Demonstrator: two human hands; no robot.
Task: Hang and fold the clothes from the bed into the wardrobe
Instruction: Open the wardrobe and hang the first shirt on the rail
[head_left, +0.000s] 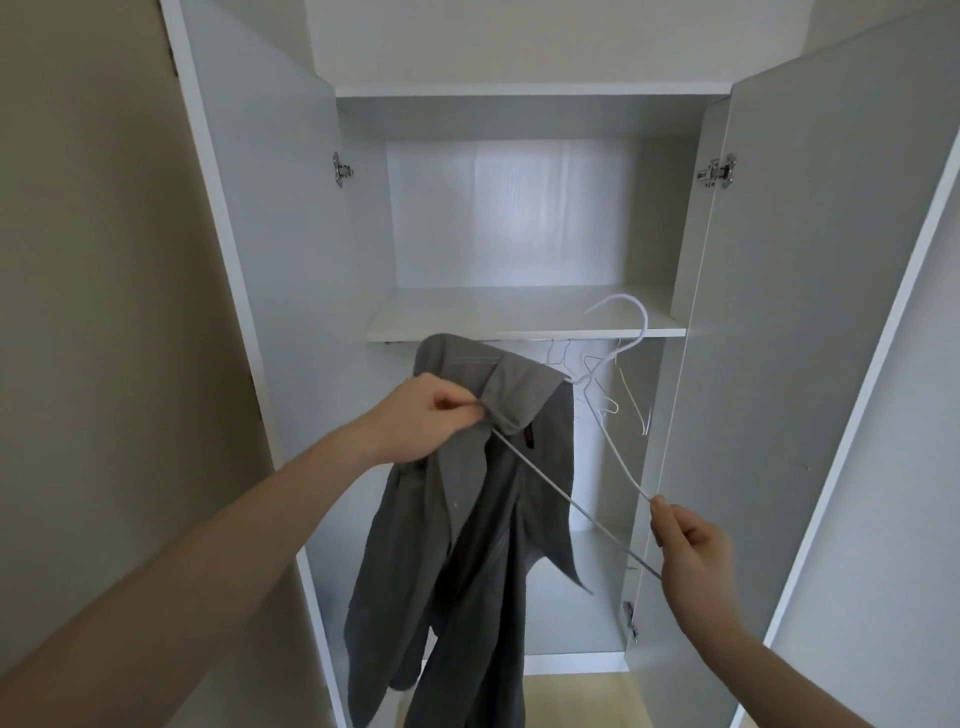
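Note:
A grey collared shirt (483, 525) hangs in front of the open white wardrobe (524, 322). My left hand (421, 421) pinches the shirt at its collar. A white wire hanger (618, 447) is tilted, with one arm pushed inside the shirt's neck and its hook pointing up by the shelf edge. My right hand (691, 556) pinches the hanger's free end, lower right of the shirt. The shirt's body and sleeves dangle down toward the floor.
Both wardrobe doors (810, 312) stand open at left and right. Several other white hangers (631, 389) hang under the shelf inside. A beige wall (93, 260) is on the left and the wooden floor (576, 701) shows below.

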